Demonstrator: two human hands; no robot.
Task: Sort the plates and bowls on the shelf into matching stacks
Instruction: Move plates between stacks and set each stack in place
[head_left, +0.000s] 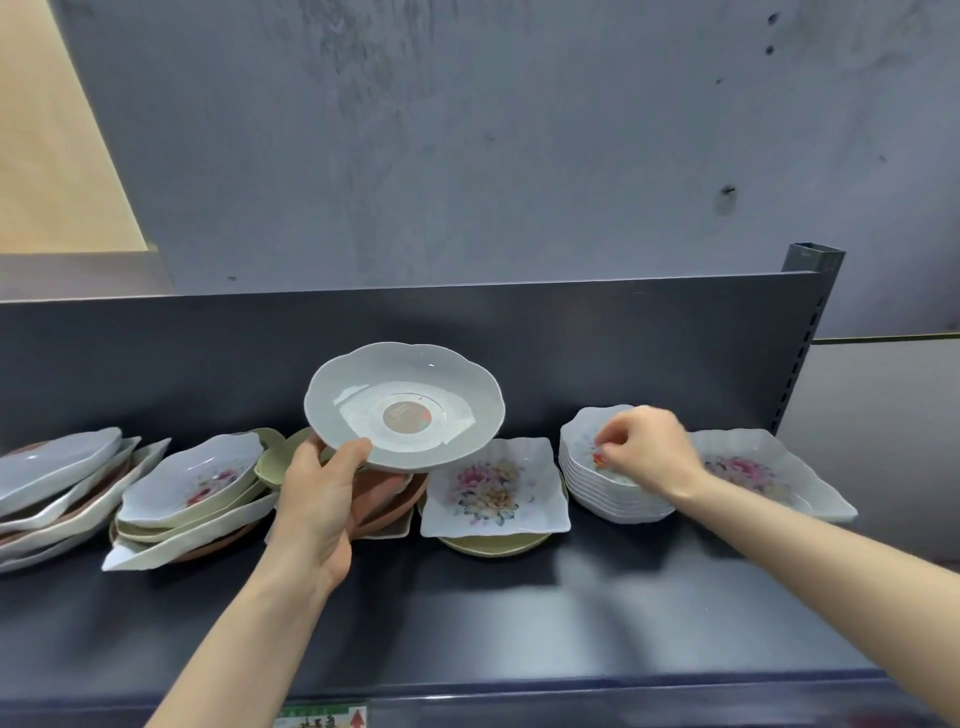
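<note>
My left hand (319, 499) grips a pale grey scalloped bowl (405, 405) by its near rim and holds it tilted above the shelf, thumb on the inside. A round sticker sits in the bowl's middle. My right hand (644, 449) rests with curled fingers on top of a stack of small white floral bowls (587, 483) at the right; whether it pinches the top bowl is unclear. A square floral dish (493, 491) lies on a green plate (493, 545) between the hands. Brown plates (389, 499) lie under the lifted bowl.
Mixed, leaning piles of white, green and brown dishes (192, 499) fill the left side, with more white plates (57, 478) at the far left. A larger floral dish (769, 478) sits far right. The dark shelf (467, 623) has a back panel and an upright post (810, 312).
</note>
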